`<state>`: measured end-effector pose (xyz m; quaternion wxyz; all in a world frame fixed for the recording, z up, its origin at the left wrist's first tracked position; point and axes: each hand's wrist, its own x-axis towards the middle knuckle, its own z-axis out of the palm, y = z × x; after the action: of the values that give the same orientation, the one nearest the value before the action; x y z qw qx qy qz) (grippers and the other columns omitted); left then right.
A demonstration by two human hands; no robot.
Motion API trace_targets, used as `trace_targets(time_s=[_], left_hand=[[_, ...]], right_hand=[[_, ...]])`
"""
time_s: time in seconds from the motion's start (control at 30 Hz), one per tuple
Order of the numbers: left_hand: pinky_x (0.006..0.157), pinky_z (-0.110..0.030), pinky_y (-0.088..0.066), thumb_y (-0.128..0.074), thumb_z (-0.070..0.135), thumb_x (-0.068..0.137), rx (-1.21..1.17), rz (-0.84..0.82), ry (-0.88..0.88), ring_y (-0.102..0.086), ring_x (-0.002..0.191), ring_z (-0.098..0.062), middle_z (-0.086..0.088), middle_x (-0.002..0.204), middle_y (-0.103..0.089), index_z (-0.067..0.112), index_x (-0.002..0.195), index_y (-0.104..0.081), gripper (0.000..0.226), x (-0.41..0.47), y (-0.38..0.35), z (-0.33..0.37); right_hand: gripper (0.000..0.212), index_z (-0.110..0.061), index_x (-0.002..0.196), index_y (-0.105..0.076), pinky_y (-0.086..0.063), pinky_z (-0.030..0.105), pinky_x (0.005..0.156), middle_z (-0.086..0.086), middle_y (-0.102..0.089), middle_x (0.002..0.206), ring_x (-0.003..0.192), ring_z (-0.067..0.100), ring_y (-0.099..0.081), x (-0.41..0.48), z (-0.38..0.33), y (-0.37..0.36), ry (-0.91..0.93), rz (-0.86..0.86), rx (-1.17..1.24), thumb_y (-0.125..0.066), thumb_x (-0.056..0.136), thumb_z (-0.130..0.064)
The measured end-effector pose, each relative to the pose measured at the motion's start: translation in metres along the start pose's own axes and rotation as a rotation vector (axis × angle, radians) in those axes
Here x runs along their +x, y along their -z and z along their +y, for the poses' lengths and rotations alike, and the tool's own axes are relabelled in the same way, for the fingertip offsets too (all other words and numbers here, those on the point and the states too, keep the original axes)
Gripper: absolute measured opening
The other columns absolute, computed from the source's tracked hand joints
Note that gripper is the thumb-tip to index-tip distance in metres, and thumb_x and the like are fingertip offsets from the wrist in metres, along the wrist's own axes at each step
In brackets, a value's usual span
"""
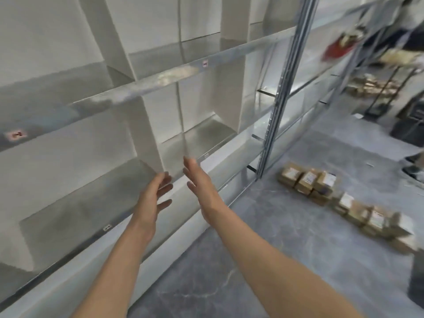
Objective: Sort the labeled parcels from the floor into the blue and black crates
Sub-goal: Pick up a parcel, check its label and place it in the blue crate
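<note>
Both my hands reach forward, empty, in front of a metal shelf unit. My left hand (154, 193) has relaxed fingers slightly spread. My right hand (199, 180) is held flat with straight fingers, palm turned toward the left one. Neither touches anything. Several brown cardboard parcels (306, 180) with white labels lie in a row on the grey floor to the right, and more parcels (376, 220) continue toward the frame's right edge. The parcels are well to the right of my hands. A dark crate-like shape (407, 131) sits at the far right, blurred.
A grey metal shelf rack (160, 81) with bare shelves fills the left and centre. Its upright post (273, 125) stands beside the first parcels. Another rack (376, 86) with brown goods is at the back right. A dark object (417, 283) is at the right edge.
</note>
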<state>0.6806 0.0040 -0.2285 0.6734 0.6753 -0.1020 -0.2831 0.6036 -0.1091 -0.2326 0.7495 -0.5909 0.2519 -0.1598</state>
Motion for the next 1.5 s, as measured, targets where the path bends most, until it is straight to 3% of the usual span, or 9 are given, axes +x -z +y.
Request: trace_targets(time_s=[0.3,0.43,0.5,0.6,0.77,0.97,1.13,1.37,1.5], left_hand=[[0.100,-0.043,-0.052,-0.053,0.047,0.101,0.089,-0.316,0.111,-0.066,0.118,-0.010,0.007,0.124,-0.072,0.023,0.120,-0.070,0.035,0.029,-0.247,-0.030],[0.105,-0.048,-0.049,-0.052,0.044,0.102,0.138,-0.426,0.165,-0.065,0.119,-0.012,0.005,0.126,-0.071,0.021,0.124,-0.068,0.036,0.040,-0.331,-0.044],[0.100,-0.045,-0.050,-0.052,0.042,0.102,0.161,-0.473,0.187,-0.065,0.119,-0.013,0.004,0.124,-0.071,0.022,0.121,-0.070,0.032,0.050,-0.365,-0.051],[0.091,-0.038,-0.051,-0.054,0.043,0.102,0.200,-0.538,0.229,-0.065,0.117,-0.013,0.005,0.121,-0.072,0.025,0.115,-0.071,0.028,0.073,-0.410,-0.066],[0.093,-0.038,-0.052,-0.056,0.049,0.100,0.255,-0.645,0.298,-0.065,0.116,-0.010,0.007,0.126,-0.069,0.024,0.126,-0.068,0.038,0.135,-0.484,-0.092],[0.099,-0.042,-0.049,-0.049,0.051,0.103,0.337,-0.730,0.363,-0.061,0.119,-0.008,0.007,0.133,-0.064,0.024,0.133,-0.061,0.043,0.221,-0.551,-0.107],[0.088,-0.036,-0.051,-0.052,0.054,0.101,0.423,-0.765,0.425,-0.061,0.118,-0.008,0.007,0.131,-0.066,0.031,0.117,-0.065,0.031,0.268,-0.602,-0.115],[0.109,-0.045,-0.045,-0.046,0.051,0.104,0.512,-0.837,0.478,-0.056,0.127,-0.012,0.004,0.142,-0.059,0.020,0.144,-0.055,0.052,0.309,-0.683,-0.136],[0.106,-0.043,-0.046,-0.045,0.052,0.104,0.570,-0.830,0.505,-0.057,0.125,-0.012,0.004,0.142,-0.058,0.021,0.143,-0.054,0.050,0.332,-0.741,-0.157]], right_hand=[[0.069,-0.037,0.160,-0.043,-0.024,0.042,0.130,-0.015,-0.041,0.165,0.153,0.005,-0.037,-0.003,-0.012,0.250,0.007,0.324,0.103,-0.042,0.102,-0.074],[0.041,-0.051,0.133,-0.060,-0.029,0.036,0.124,-0.027,-0.055,0.144,0.140,-0.002,-0.048,-0.011,-0.015,0.328,-0.042,0.452,0.149,-0.041,0.103,-0.072],[0.057,-0.050,0.146,-0.053,-0.026,0.043,0.128,-0.021,-0.047,0.157,0.149,0.005,-0.040,-0.009,-0.010,0.361,-0.052,0.519,0.160,-0.041,0.099,-0.079],[0.068,-0.049,0.157,-0.042,-0.026,0.044,0.127,-0.020,-0.037,0.164,0.153,0.010,-0.036,-0.001,-0.003,0.403,-0.067,0.565,0.183,-0.039,0.097,-0.081],[0.106,-0.041,0.163,-0.036,-0.021,0.053,0.131,-0.013,-0.034,0.170,0.157,0.013,-0.032,0.037,0.006,0.471,-0.085,0.697,0.184,-0.044,0.073,-0.096],[0.092,-0.031,0.165,-0.033,-0.020,0.053,0.131,-0.005,-0.034,0.171,0.157,0.019,-0.033,0.097,0.006,0.540,-0.182,0.842,0.186,-0.037,0.090,-0.083],[0.076,-0.026,0.167,-0.029,-0.021,0.049,0.132,-0.002,-0.031,0.173,0.159,0.019,-0.031,0.128,0.002,0.589,-0.240,0.938,0.219,-0.032,0.105,-0.070],[0.074,-0.026,0.168,-0.027,-0.023,0.047,0.131,-0.003,-0.030,0.174,0.158,0.017,-0.031,0.163,0.008,0.674,-0.267,1.015,0.270,-0.029,0.107,-0.067],[0.074,-0.026,0.168,-0.027,-0.020,0.050,0.132,0.001,-0.029,0.174,0.160,0.022,-0.028,0.180,0.018,0.739,-0.323,1.014,0.332,-0.027,0.107,-0.067]])
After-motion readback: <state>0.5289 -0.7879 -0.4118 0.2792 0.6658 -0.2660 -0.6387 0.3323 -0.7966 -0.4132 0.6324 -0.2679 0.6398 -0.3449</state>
